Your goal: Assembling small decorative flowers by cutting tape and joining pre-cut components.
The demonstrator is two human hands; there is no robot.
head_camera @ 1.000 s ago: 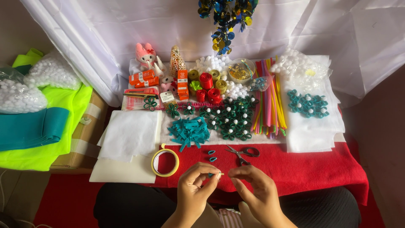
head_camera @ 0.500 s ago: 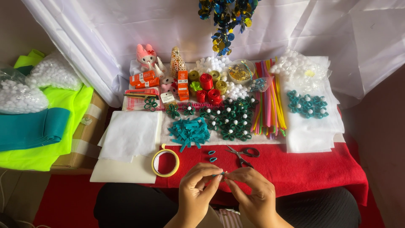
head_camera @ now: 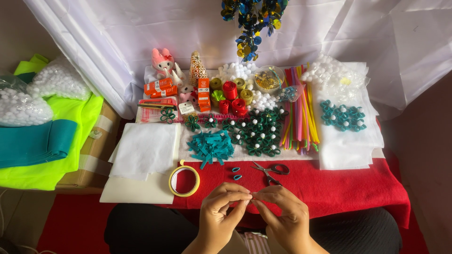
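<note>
Both my hands are low in the view, over the front edge of the red cloth (head_camera: 339,193). The fingertips of my left hand (head_camera: 220,214) and my right hand (head_camera: 284,217) meet and pinch one small thin piece (head_camera: 252,195), which is too small to identify. Just beyond the hands lie two small folded teal loops (head_camera: 236,173), red-handled scissors (head_camera: 270,170) and a yellow tape roll (head_camera: 184,181). A pile of teal felt strips (head_camera: 211,146) sits behind the loops.
Dark green felt flowers with white centres (head_camera: 256,131) lie mid-table and teal ones (head_camera: 343,115) on white sheets at the right. There are also coloured pipe cleaners (head_camera: 299,108), ribbon rolls (head_camera: 230,93), white felt sheets (head_camera: 143,150), and neon green and teal fabric (head_camera: 42,146) on boxes at the left.
My hands have drawn closer together and risen slightly, and the fingertips now meet on the small piece. Nothing on the table has moved.
</note>
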